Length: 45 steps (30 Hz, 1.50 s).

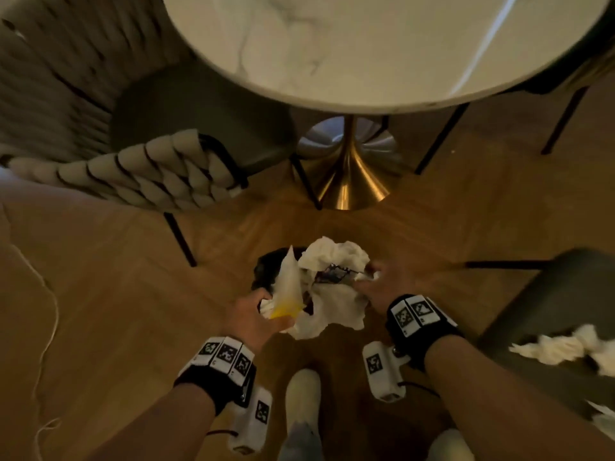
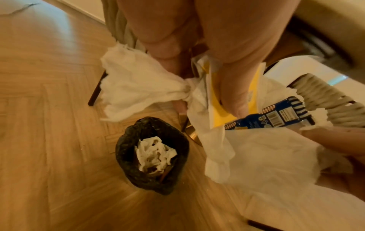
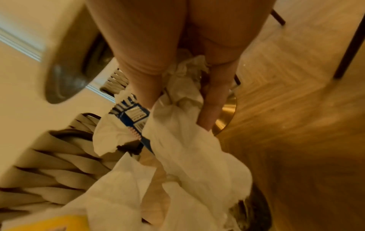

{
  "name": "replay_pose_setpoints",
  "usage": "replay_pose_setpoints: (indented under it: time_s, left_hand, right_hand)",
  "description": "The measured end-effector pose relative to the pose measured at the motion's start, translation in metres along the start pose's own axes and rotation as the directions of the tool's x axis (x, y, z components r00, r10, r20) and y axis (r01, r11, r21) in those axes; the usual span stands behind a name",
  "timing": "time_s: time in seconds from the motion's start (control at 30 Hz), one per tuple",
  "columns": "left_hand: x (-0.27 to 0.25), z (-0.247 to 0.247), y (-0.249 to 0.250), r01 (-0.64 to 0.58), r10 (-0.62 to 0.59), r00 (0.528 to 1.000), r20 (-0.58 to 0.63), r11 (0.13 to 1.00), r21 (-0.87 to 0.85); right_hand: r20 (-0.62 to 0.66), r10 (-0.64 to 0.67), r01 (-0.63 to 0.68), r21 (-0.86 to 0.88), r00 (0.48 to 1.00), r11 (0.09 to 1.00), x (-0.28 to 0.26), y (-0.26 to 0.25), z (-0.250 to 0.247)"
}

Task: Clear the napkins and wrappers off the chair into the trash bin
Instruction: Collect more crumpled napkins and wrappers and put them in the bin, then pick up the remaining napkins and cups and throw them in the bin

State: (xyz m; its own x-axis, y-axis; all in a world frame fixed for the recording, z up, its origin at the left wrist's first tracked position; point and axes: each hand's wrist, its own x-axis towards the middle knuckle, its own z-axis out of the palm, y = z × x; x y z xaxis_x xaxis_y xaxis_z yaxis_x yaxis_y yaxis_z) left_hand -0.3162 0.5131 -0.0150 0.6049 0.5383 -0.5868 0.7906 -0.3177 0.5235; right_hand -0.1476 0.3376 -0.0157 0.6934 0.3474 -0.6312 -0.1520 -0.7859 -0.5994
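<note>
The left hand (image 1: 256,319) clutches a white-and-yellow wrapper (image 1: 287,291) and napkins (image 1: 327,314); the right hand (image 1: 374,284) pinches the same bundle with a blue wrapper (image 2: 276,114). All hang above the black-lined trash bin (image 2: 126,150) on the floor. More napkins (image 1: 559,349) lie on the chair (image 1: 565,294), far right.

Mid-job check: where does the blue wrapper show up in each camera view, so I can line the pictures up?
Head: blue wrapper at centre, dark, amid the napkins between both hands.
Left wrist: right of centre, below the left hand's fingers.
Right wrist: left of centre, beside the right hand's fingers.
Shared landmark: the woven chair back.
</note>
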Motion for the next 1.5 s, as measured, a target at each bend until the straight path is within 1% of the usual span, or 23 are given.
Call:
replay_pose_setpoints:
  time_s: [0.1,0.17,0.23,0.37,0.47,0.57,0.63,0.77,0.87,0.97,1.07,1.13,1.2,1.27,1.33,1.4,1.5]
  left_hand:
    - [0.056,0.003,-0.033,-0.008,0.004,0.997,-0.08,0.998,-0.056]
    - [0.089,0.013,-0.049,-0.016,0.009,0.995,-0.096,0.997,-0.069]
    - [0.117,0.028,-0.067,-0.029,0.027,0.997,-0.075,0.999,-0.028]
    - [0.16,0.07,-0.103,-0.009,0.009,1.0,0.004,1.0,0.003]
    - [0.182,0.095,-0.114,-0.021,0.02,0.999,0.049,0.999,0.025]
    - [0.194,0.105,-0.113,-0.029,0.008,0.989,0.148,0.989,0.143]
    - [0.199,0.105,-0.113,-0.004,-0.015,0.987,0.158,0.992,0.125]
    - [0.193,0.091,-0.107,0.053,-0.058,0.986,0.156,0.998,0.036]
    - [0.182,0.076,-0.099,0.062,-0.065,0.989,0.13,0.998,0.026]
    - [0.162,0.055,-0.082,0.037,-0.043,0.992,0.119,0.998,0.054]
    - [0.15,0.043,-0.076,-0.029,0.023,0.996,0.084,0.997,0.076]
    - [0.146,0.039,-0.072,-0.056,0.051,0.996,0.075,0.996,0.068]
    - [0.144,0.038,-0.072,-0.06,0.055,0.995,0.081,0.997,0.053]
    - [0.137,0.041,-0.074,-0.057,0.053,0.995,0.084,0.997,0.047]
    - [0.126,0.046,-0.074,-0.051,0.048,0.995,0.09,0.998,0.035]
    - [0.114,0.05,-0.07,-0.059,0.055,0.992,0.11,0.998,0.031]
    - [0.093,0.055,-0.055,-0.124,0.118,0.986,0.114,0.991,0.053]
  right_hand:
    - [-0.078,0.001,0.001,0.028,0.997,1.0,0.051,-0.006,0.06]
    - [-0.134,-0.02,0.024,0.028,0.991,0.999,0.08,-0.003,0.092]
    - [-0.169,-0.02,0.022,0.007,0.985,1.0,0.105,0.007,0.119]
    - [-0.084,0.023,-0.036,-0.153,0.996,0.988,0.142,0.037,0.162]
    - [-0.036,0.046,-0.051,-0.184,0.998,0.982,0.156,0.053,0.182]
    - [0.04,0.083,-0.073,-0.213,0.996,0.974,0.162,0.054,0.189]
    - [0.051,0.093,-0.08,-0.218,0.994,0.973,0.161,0.047,0.184]
    - [0.092,0.088,-0.062,-0.253,0.992,0.965,0.146,0.034,0.168]
    - [0.092,0.072,-0.051,-0.212,0.993,0.976,0.132,0.026,0.157]
    - [0.109,0.048,-0.032,-0.146,0.993,0.989,0.127,0.017,0.156]
    - [0.184,0.047,-0.02,-0.143,0.982,0.989,0.132,0.015,0.17]
    - [0.193,0.041,-0.017,-0.127,0.98,0.992,0.135,0.02,0.176]
    - [0.169,0.013,0.008,-0.12,0.986,0.993,0.137,0.028,0.178]
    - [0.134,0.013,-0.001,-0.095,0.991,0.995,0.133,0.036,0.175]
    - [0.053,0.03,-0.026,-0.071,0.998,0.997,0.127,0.043,0.168]
    - [-0.039,0.036,-0.038,-0.05,0.999,0.998,0.117,0.047,0.156]
    - [-0.084,0.053,-0.054,0.0,0.995,0.999,0.089,0.044,0.124]
